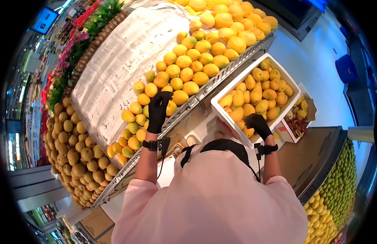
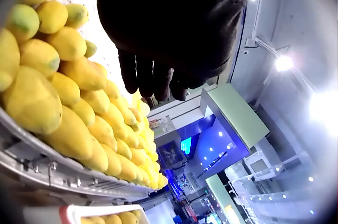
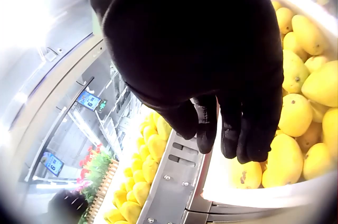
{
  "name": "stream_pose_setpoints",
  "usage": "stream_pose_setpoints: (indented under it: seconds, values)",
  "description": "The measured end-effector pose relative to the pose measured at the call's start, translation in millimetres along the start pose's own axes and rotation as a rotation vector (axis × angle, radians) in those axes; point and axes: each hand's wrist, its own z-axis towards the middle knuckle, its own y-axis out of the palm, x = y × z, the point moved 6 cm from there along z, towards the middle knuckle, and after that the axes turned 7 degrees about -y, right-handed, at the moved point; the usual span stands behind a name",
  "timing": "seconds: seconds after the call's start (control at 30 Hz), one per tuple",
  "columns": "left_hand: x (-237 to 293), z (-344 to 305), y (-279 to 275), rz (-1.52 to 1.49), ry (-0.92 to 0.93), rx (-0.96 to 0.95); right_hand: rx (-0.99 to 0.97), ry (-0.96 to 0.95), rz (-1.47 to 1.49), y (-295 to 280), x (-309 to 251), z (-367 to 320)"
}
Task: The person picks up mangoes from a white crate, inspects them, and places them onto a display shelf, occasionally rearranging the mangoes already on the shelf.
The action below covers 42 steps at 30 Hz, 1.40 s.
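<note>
My left hand (image 1: pixel 158 112), in a black glove, hangs over the front rows of yellow-green mangoes (image 1: pixel 183 62) on the sloping display. Its fingers bend loosely, and no fruit shows in them in the left wrist view. To the right stands a white foam box (image 1: pixel 227 116) filled with yellow mangoes (image 1: pixel 256 93). My right hand (image 1: pixel 258 125), also gloved in black, is over this box's near side. In the right wrist view its fingers point down beside a mango (image 3: pixel 285 158), close inside the rim, with nothing seen gripped; the palm side is hidden.
A metal rail (image 2: pixel 79 174) edges the display. Beyond the mangoes lies white paper (image 1: pixel 115 61), with brown round fruit (image 1: pixel 74 154) at the left. Net-wrapped mangoes (image 1: pixel 237 44) fill the far end. A smaller carton (image 1: pixel 294 122) stands beside the foam box; green fruit (image 1: pixel 339 183) lies behind at right.
</note>
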Motion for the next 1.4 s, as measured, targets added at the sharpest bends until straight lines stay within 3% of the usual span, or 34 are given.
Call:
stream_pose_setpoints:
  seconds: [0.3, 0.33, 0.47, 0.67, 0.9, 0.97, 1.03, 1.1, 1.23, 1.33, 1.4]
  values:
    - [21, -33, 75, 0.106, -0.013, -0.147, 0.051, 0.088, -0.118, -38, 39, -13]
    - [20, -36, 76, 0.122, -0.017, -0.158, -0.06, -0.17, -0.464, -37, 32, -11]
    - [4, -42, 80, 0.069, -0.014, -0.18, 0.146, 0.164, 0.026, -54, 57, -15]
    - [3, -61, 84, -0.033, -0.139, -0.157, 0.268, 0.069, -0.05, -66, 61, -12]
    - [-17, -84, 83, -0.123, -0.273, -0.146, 0.238, 0.227, -0.077, -74, 64, -5]
    - [-18, -90, 83, -0.108, -0.278, -0.114, 0.144, -0.024, -0.307, -80, 88, 13]
    - [-16, -94, 82, -0.078, -0.294, -0.064, 0.148, -0.025, -0.259, -78, 83, 10]
    - [-23, -97, 78, -0.109, -0.29, -0.07, 0.243, 0.212, 0.071, -71, 86, 6]
    - [-24, -100, 73, -0.081, -0.245, -0.043, 0.316, 0.201, 0.038, -67, 82, 9]
    - [-24, -100, 66, 0.037, -0.149, -0.008, 0.128, 0.03, -0.489, -85, 101, 28]
    - [-24, -101, 63, 0.066, -0.142, 0.013, 0.22, -0.234, -0.533, -120, 172, 55]
